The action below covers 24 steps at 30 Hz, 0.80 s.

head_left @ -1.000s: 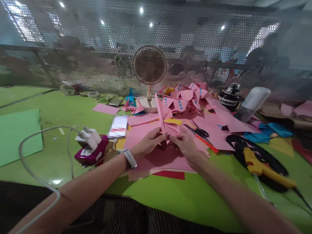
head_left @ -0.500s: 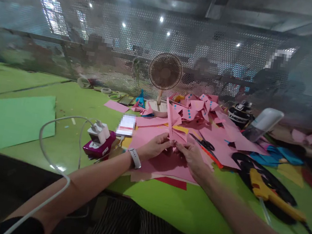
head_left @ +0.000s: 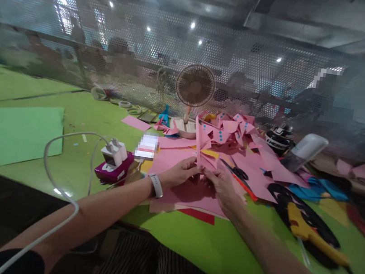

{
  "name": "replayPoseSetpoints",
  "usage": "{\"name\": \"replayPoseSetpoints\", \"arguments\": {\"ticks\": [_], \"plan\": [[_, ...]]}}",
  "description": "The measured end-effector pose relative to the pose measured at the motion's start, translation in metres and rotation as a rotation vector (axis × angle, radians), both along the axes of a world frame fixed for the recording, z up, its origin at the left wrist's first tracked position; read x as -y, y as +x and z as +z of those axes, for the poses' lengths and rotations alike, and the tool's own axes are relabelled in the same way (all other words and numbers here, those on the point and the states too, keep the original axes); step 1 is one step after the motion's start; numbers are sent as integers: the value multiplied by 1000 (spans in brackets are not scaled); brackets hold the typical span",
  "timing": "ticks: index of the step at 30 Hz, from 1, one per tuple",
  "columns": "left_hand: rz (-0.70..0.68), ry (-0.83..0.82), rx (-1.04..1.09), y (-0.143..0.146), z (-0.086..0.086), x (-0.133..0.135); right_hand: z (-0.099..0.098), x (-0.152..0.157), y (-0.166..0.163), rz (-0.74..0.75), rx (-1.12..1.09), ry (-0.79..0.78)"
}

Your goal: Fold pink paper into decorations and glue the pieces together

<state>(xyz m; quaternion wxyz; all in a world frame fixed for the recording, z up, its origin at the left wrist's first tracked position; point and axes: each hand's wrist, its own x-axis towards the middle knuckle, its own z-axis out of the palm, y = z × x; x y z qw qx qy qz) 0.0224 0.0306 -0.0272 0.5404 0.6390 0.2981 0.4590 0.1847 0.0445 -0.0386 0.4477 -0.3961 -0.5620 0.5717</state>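
A folded piece of pink paper [head_left: 200,142] stands up between my two hands, above flat pink sheets [head_left: 173,151]. My left hand [head_left: 184,172], with a pale watch band at the wrist, pinches its lower edge. From the other side my right hand [head_left: 219,183] pinches the same edge, and the fingertips of both hands nearly meet. Just right of my right hand lie black-handled scissors [head_left: 239,172] and an orange-red tool [head_left: 246,189] on the pink sheets. A heap of folded pink paper pieces with blue dots [head_left: 230,128] sits behind the hands.
A small fan [head_left: 195,85] stands at the back. On the left are a purple power block [head_left: 114,170] with white chargers, a looping white cable [head_left: 45,153] and a green sheet [head_left: 14,139]. To the right lie a yellow glue gun [head_left: 316,237], a black bottle [head_left: 280,140] and a clear container [head_left: 306,151].
The view has shifted slightly. Both hands keep their pinch on the folded pink paper, with only a small shift of the right fingers.
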Motion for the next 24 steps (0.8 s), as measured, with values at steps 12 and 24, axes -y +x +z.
{"name": "replayPoseSetpoints", "arguments": {"ticks": [12,24], "plan": [[20,-3,-21,0,3,2,-2,-3,-4,-1,-44,-19],[23,6,-73,0,7,4,3,-1,-6,29,-106,-56]]}}
